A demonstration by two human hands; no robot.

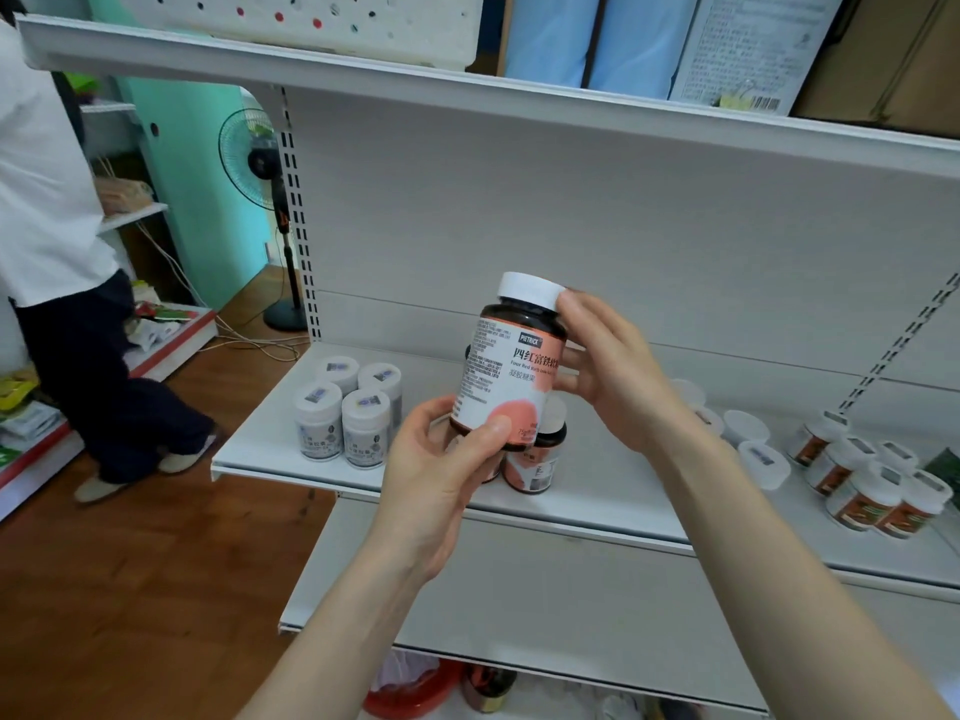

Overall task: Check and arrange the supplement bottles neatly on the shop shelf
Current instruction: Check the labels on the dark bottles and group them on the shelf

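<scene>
Brown white-capped bottle (511,363) above shelf (260,449), left hand (441,459) pinching base, right hand (608,366) gripping side, contents hidden.

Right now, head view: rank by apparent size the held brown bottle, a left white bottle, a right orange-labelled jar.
Largest: brown bottle, nearest the camera.
Then white bottle and orange-labelled jar: alike, unranked.

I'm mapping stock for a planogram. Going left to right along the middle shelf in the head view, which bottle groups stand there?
Four grey-label white bottles → pink-label bottles standing behind the held bottle → white-lidded bottles → orange-label bottles at the far right.
</scene>
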